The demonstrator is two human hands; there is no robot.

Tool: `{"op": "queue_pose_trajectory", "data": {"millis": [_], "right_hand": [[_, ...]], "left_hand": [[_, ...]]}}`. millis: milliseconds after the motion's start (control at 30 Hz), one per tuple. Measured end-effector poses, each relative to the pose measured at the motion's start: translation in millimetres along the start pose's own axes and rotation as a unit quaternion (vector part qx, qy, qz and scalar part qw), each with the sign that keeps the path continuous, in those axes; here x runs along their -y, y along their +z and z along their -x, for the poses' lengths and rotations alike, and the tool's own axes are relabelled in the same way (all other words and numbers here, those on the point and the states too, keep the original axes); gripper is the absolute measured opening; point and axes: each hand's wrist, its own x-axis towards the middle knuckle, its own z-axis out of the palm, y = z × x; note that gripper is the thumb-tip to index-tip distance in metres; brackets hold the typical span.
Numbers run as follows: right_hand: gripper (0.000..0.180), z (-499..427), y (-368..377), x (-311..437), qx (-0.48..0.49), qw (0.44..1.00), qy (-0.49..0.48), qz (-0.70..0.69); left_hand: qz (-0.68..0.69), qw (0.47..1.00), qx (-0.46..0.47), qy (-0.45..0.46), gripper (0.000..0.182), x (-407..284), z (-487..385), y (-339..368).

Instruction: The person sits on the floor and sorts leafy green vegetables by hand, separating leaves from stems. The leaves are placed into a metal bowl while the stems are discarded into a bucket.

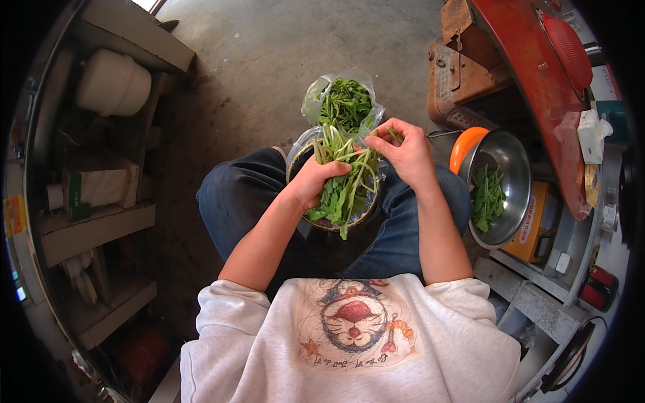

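My left hand [322, 179] grips a bunch of leafy greens [347, 166], its thumb across the pale stems and the leaves hanging down. Beneath the bunch, between my knees, is a round basket or bin [375, 201] with a yellowish rim and a clear plastic liner. My right hand [400, 146] is at the stem ends, thumb and fingers pinching a short piece of green stem [394, 135]. Just beyond the basket, a clear plastic bag [312, 105] holds more greens [346, 103]. To the right, a steel bowl [514, 176] contains some leafy greens [487, 196].
An orange basin [466, 146] sits behind the steel bowl, near a yellow box [539, 221]. A rusty metal stove or machine [448, 80] and a red tabletop [539, 75] stand at the right. Shelves at the left hold a white pot [115, 83] and a carton [111, 186].
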Motion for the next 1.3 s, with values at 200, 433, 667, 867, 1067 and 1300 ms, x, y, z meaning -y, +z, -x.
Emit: {"op": "queue_pose_trajectory", "data": {"millis": [200,433,667,867,1067,1300], "right_hand": [[0.018,1,-4,-3,0.029,0.999,-0.017,-0.021],[0.013,6,-6,11,-0.008,0.976,-0.122,0.18],[0.011,8,1,16,-0.076,0.966,-0.11,0.221],[0.008,8,7,18,-0.14,0.942,-0.132,0.275],[0.011,5,7,19,-0.167,0.961,-0.072,0.208],[0.024,4,10,4,0.028,0.984,0.071,-0.163]], "left_hand": [[-0.015,1.0,-0.02,0.009,0.037,-3,-3,1],[-0.016,0.999,-0.046,-0.001,0.035,-6,-3,1],[0.04,0.997,-0.07,-0.014,0.036,-7,-4,4],[0.048,0.996,-0.071,-0.018,0.036,-8,-6,4],[0.061,0.996,-0.071,-0.014,0.037,-4,-7,-2],[0.091,0.994,-0.057,0.02,0.038,-4,-1,-3]]}}
